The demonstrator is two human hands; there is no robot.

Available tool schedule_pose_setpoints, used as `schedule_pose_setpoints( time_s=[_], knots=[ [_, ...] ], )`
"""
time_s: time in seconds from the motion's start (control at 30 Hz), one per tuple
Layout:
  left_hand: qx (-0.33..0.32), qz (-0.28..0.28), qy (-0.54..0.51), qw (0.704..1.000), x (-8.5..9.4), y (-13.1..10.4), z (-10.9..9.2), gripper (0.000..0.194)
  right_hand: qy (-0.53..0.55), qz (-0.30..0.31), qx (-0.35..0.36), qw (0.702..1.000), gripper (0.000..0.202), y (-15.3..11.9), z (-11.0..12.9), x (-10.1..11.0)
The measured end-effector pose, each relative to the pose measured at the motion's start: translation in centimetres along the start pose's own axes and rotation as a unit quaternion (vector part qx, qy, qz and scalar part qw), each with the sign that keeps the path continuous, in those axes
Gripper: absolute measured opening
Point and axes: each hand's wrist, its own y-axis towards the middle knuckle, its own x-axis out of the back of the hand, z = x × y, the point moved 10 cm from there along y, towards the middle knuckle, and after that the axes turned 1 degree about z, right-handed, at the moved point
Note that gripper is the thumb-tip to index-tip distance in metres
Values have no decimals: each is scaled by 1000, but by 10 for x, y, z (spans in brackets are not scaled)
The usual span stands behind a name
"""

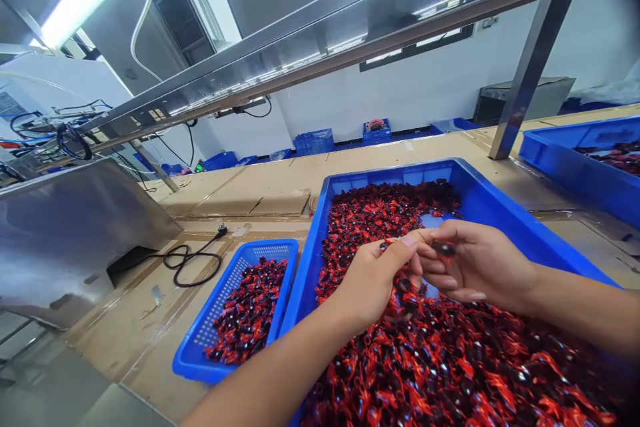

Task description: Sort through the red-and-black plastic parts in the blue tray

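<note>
Both hands raised together, left hand [373, 277] and right hand [473, 263] fingertips pinched

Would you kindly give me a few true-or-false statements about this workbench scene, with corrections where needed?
1. Both hands are over the large blue bin. True.
2. The right hand pinches a small dark piece. True.
3. The small blue basket is empty. False: it holds red-and-black pieces.
4. The left hand rests on the black cable. False: the cable lies apart, left of the small basket.
5. The bench is covered with cardboard. True.
</note>
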Motion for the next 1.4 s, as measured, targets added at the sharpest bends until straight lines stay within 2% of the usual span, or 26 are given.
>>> schedule_pose_setpoints(
  time_s=[0.1, 0.13, 0.2, 0.23, 0.3, 0.37, 0.43, 0.5, 0.57, 0.63, 0.7, 0.73, 0.8, 0.9, 1.0, 1.2, 1.3, 1.4],
  knots=[
    [44, 18, -44, 998, -4, -3, 7, 65, -77, -27, -12, 997, 51, -3, 0, 2],
    [62, 22, -55, 996, -5, -4, 9, 67, -116, -36, 3, 993, 56, -4, 3, 3],
    [85, 21, -67, 994, -5, -5, 13, 68, -211, -66, 81, 972, 58, -8, 18, 4],
    [90, 16, -67, 994, -4, -6, 13, 69, -266, -90, 133, 951, 56, -13, 28, 4],
    [91, 8, -60, 994, -3, -5, 14, 69, -375, -136, 231, 887, 49, -26, 46, 0],
    [84, 4, -44, 995, -1, -5, 15, 70, -458, -168, 283, 826, 42, -38, 55, -6],
    [71, 6, -14, 997, -2, -4, 14, 73, -496, -190, 295, 794, 36, -46, 59, -10],
    [59, 11, 17, 998, -2, -4, 14, 77, -509, -209, 295, 781, 33, -50, 62, -11],
    [63, 19, 19, 998, -4, -4, 16, 79, -492, -227, 277, 793, 35, -50, 65, -8],
    [71, 29, -4, 997, -6, -4, 19, 79, -408, -240, 226, 851, 40, -45, 61, 5],
    [69, 39, -15, 997, -6, -3, 19, 79, -261, -232, 143, 926, 45, -36, 45, 21],
    [66, 40, -13, 997, -6, -2, 18, 79, -187, -216, 101, 953, 47, -31, 35, 24],
    [50, 38, 8, 998, -4, -1, 14, 79, -83, -183, 34, 979, 47, -23, 18, 24],
    [23, 31, 53, 998, -1, 0, 5, 74, -30, -163, -25, 986, 40, -18, 2, 20],
    [25, 27, 83, 996, 0, -1, 2, 63, -29, -165, -60, 984, 44, -17, -11, 17],
    [22, 41, 155, 987, -4, -2, -1, 51, -62, -160, -80, 982, 50, -14, -20, 15],
    [20, 28, 214, 976, -3, -6, 0, 45, -47, -191, -84, 977, 47, -13, -22, 19],
    [-5, 14, 311, 950, -6, -11, -3, 42, -41, -224, -59, 972, 55, -12, -17, 22]
  ],
)
